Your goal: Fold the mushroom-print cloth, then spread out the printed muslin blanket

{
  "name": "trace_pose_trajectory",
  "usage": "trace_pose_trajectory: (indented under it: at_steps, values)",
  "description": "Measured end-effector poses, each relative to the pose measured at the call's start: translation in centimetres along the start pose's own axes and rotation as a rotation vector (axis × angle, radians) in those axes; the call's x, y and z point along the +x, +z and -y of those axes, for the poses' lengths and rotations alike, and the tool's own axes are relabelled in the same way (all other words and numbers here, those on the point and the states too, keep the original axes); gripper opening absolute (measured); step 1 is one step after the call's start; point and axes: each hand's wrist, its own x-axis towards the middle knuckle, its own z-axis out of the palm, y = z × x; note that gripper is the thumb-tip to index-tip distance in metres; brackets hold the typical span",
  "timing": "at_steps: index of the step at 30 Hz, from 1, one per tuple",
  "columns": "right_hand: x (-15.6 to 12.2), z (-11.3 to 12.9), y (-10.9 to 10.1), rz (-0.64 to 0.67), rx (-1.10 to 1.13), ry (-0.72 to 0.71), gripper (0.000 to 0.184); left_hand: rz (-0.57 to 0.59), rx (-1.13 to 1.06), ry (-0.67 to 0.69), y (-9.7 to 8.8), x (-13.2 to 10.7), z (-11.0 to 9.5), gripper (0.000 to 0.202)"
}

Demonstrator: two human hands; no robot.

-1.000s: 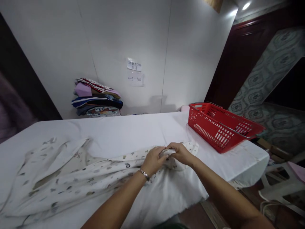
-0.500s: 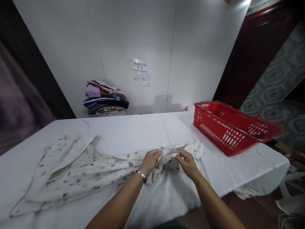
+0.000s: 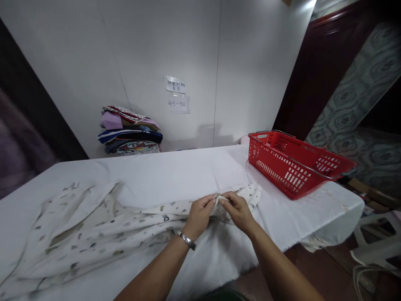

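Note:
A long white garment (image 3: 103, 234) with small leaf-like prints lies rumpled across the front of the table, spread wide on the left and bunched towards the right. My left hand (image 3: 200, 213), with a metal bracelet at its wrist, pinches an edge of the cloth. Close beside it, my right hand (image 3: 235, 209) is closed on the same raised bit of fabric. The fingertips of both hands nearly meet there. What kind of garment it is cannot be made out from its folds.
A red plastic basket (image 3: 282, 167) with metal handles stands on the right of the white-covered table (image 3: 175, 171). Several folded clothes (image 3: 130, 130) are stacked at the back left by the wall. A white plastic stool (image 3: 376, 242) is at the lower right.
My hands have come closer together, drawing the pinched cloth between them. The view has shifted slightly to the right, so the table and basket appear further left.

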Motion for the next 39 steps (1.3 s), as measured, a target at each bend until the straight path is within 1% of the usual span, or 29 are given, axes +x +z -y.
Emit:
trace_pose_trajectory:
  at_steps: [4,9,11,13,15,18,20,21,22,24,27,29,30,31,32,34,35,38,39]
  values:
    - [-0.1,-0.1,0.0,-0.016,0.000,-0.004,0.019,0.018,0.025,0.027,0.0,-0.1,-0.1,0.035]
    - [-0.1,-0.2,-0.2,-0.041,-0.045,-0.010,0.017,0.064,0.033,0.072,0.2,-0.5,-0.8,0.035]
    - [0.1,-0.2,-0.4,-0.078,-0.087,-0.057,0.015,0.084,0.040,0.106,0.2,-0.7,-1.2,0.035]
    - [0.2,-0.2,-0.6,-0.100,-0.113,-0.125,0.020,0.089,0.062,0.131,0.2,-0.8,-1.5,0.035]
    - [0.4,-0.1,-0.8,-0.051,-0.091,-0.170,0.027,0.083,0.098,0.139,0.2,-0.8,-1.6,0.034]
    - [0.5,0.0,-0.8,0.041,-0.001,-0.156,0.019,0.086,0.143,0.138,0.3,-0.7,-1.3,0.034]
    - [0.5,0.1,-0.7,0.029,0.068,-0.112,0.016,0.084,0.174,0.147,0.2,-0.6,-0.8,0.034]
    - [0.5,0.1,-0.7,0.006,0.102,-0.086,0.016,0.064,0.207,0.158,0.1,-0.5,-0.5,0.034]
    - [0.5,0.1,-0.8,-0.020,0.137,-0.057,0.016,0.025,0.259,0.177,-0.1,-0.4,0.0,0.034]
    - [0.6,0.1,-0.9,-0.072,0.204,0.005,0.015,-0.097,0.413,0.247,-1.0,-0.4,1.0,0.037]
    - [1.0,0.0,-1.4,-0.136,0.272,0.068,0.015,-0.301,0.657,0.380,-3.3,-0.9,2.5,0.040]
    - [1.4,-0.2,-1.7,-0.154,0.294,0.085,0.017,-0.404,0.757,0.416,-4.9,-1.8,3.4,0.029]
    - [1.6,-0.2,-1.8,-0.160,0.301,0.089,0.017,-0.430,0.791,0.411,-5.6,-2.3,3.7,0.021]
    - [1.7,-0.2,-1.8,-0.164,0.306,0.091,0.018,-0.433,0.815,0.399,-6.1,-2.8,4.1,0.013]
    - [1.9,-0.2,-1.9,-0.167,0.311,0.092,0.019,-0.415,0.831,0.386,-6.6,-3.3,4.5,0.009]
    - [2.2,-0.2,-1.9,-0.177,0.319,0.095,0.020,-0.362,0.849,0.364,-7.1,-3.9,5.3,0.008]
    - [2.3,-0.2,-1.9,-0.181,0.321,0.098,0.020,-0.346,0.857,0.355,-7.3,-4.0,5.7,0.009]
    - [2.6,-0.1,-2.0,-0.199,0.323,0.105,0.021,-0.336,0.912,0.303,-7.7,-3.7,6.6,0.022]
    - [2.7,-0.2,-2.1,-0.207,0.325,0.101,0.021,-0.325,0.938,0.278,-7.8,-3.6,6.8,0.021]
